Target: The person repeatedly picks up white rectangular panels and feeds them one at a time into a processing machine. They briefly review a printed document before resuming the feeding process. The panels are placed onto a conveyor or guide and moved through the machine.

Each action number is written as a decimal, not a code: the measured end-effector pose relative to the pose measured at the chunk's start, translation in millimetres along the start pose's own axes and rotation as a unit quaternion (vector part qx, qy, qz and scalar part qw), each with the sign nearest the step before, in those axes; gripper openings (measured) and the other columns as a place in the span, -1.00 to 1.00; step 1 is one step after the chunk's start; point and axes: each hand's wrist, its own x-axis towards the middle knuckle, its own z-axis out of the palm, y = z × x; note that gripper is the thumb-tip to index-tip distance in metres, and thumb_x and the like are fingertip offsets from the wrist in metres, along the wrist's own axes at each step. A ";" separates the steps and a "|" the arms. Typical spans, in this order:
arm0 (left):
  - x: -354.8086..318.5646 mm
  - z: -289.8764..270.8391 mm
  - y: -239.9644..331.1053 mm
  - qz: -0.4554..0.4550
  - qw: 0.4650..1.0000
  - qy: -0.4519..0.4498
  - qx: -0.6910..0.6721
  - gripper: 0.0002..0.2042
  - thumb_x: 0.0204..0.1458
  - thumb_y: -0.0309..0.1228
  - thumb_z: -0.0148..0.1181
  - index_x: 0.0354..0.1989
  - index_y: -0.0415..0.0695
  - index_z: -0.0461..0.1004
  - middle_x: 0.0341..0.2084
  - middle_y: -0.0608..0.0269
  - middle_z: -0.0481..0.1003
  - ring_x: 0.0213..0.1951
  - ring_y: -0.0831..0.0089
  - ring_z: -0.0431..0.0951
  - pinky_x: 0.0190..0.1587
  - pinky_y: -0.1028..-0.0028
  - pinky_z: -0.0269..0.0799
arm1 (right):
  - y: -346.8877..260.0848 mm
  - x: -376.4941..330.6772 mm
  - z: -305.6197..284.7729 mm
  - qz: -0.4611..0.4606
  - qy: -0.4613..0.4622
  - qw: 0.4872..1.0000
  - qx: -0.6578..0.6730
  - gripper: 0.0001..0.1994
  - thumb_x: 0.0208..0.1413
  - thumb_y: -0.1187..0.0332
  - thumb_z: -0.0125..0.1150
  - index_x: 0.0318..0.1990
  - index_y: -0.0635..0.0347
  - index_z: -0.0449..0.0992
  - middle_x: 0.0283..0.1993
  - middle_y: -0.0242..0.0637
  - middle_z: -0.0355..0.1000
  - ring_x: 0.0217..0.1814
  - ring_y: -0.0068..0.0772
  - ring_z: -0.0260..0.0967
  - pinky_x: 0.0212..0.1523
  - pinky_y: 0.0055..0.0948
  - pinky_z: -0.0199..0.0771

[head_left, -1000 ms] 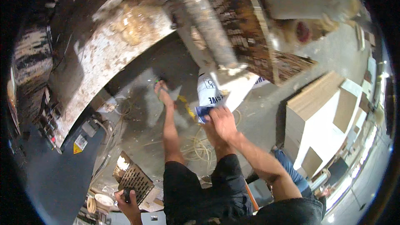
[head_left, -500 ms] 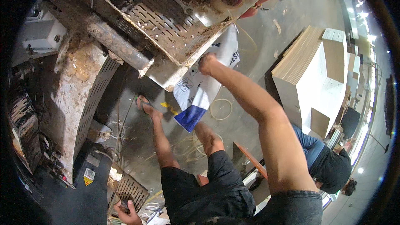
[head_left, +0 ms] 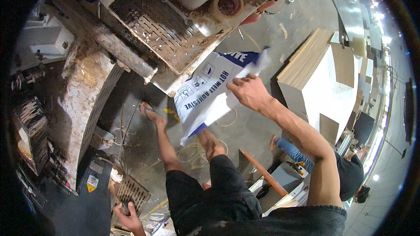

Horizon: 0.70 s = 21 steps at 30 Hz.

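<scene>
My right hand (head_left: 253,92) pinches the near right edge of a white and blue printed plastic sack (head_left: 199,100). The sack hangs spread out beside the metal machine's front edge, above my legs, and its printed side faces up. Low at the left, my left hand (head_left: 131,222) has its fingers curled round a small dark object (head_left: 126,207) whose kind I cannot make out. That hand is next to a slotted metal guard (head_left: 138,194).
A dirty slotted metal tray (head_left: 155,35) holds a wrench (head_left: 176,11); a tape roll (head_left: 229,4) lies beside it. Stacked boards (head_left: 310,67) stand at the right. Hoses (head_left: 194,155) lie on the floor. Another person (head_left: 350,172) is at the far right.
My right hand has moved right and toward me, and the crumpled sack is now spread out wider with more of its print showing. My left hand stays low at the left.
</scene>
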 end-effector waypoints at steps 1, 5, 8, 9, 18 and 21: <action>-7.8 -0.2 10.5 -0.013 1.000 0.002 0.000 -0.68 0.28 -0.31 0.31 -0.02 -0.26 0.34 -0.29 0.19 0.40 -0.24 0.42 0.36 -0.16 0.39 0.35 | -2.6 -1.8 -24.2 0.021 0.010 1.000 0.020 -0.82 0.21 0.38 0.19 -0.05 0.06 0.52 -0.15 -0.25 0.58 -0.16 -0.09 0.56 0.07 -0.09 0.44; 7.3 0.3 40.6 -0.015 0.999 -0.016 -0.025 -0.66 0.26 -0.32 0.33 -0.01 -0.28 0.35 -0.28 0.10 0.46 -0.22 0.32 0.45 -0.11 0.31 0.40 | -8.9 -30.8 -31.3 0.119 0.006 0.990 0.080 -0.81 0.17 0.33 0.20 -0.09 0.11 0.45 -0.18 -0.20 0.58 -0.13 -0.10 0.60 0.08 -0.11 0.42; 8.6 -7.5 43.1 -0.021 0.999 -0.026 -0.028 -0.65 0.26 -0.31 0.33 -0.01 -0.27 0.34 -0.30 0.11 0.45 -0.24 0.32 0.44 -0.13 0.32 0.40 | -17.5 -40.1 -22.1 0.039 0.122 0.977 0.173 -0.77 0.25 0.26 0.20 -0.05 0.16 0.44 -0.25 -0.22 0.60 -0.09 -0.08 0.58 0.28 -0.06 0.38; 8.9 -9.0 41.5 -0.018 0.999 -0.021 -0.023 -0.65 0.26 -0.30 0.33 -0.01 -0.27 0.34 -0.31 0.13 0.44 -0.26 0.33 0.43 -0.15 0.32 0.40 | -19.7 -41.4 -12.0 0.027 0.099 0.982 0.156 -0.77 0.22 0.27 0.21 -0.06 0.17 0.48 -0.25 -0.20 0.62 -0.03 -0.10 0.58 0.36 -0.04 0.31; 12.4 -29.3 24.7 0.039 0.999 0.020 0.025 -0.63 0.28 -0.23 0.32 -0.08 -0.25 0.32 -0.30 0.28 0.29 -0.27 0.42 0.25 -0.18 0.37 0.28 | -58.5 -82.8 -47.8 -0.079 0.001 0.994 0.077 -0.91 0.06 0.39 0.14 -0.38 0.16 0.55 -0.47 -0.26 0.55 -0.24 -0.17 0.65 0.48 -0.04 0.38; 4.5 -30.3 57.8 -0.063 0.997 0.011 0.044 -0.63 0.27 -0.21 0.32 -0.09 -0.24 0.32 -0.32 0.26 0.29 -0.27 0.41 0.25 -0.19 0.36 0.30 | -59.2 -92.0 -66.4 0.020 -0.198 0.967 0.157 -0.52 0.36 -0.01 0.07 -0.27 0.30 0.62 -0.44 -0.05 0.58 -0.22 0.00 0.66 -0.01 0.00 0.65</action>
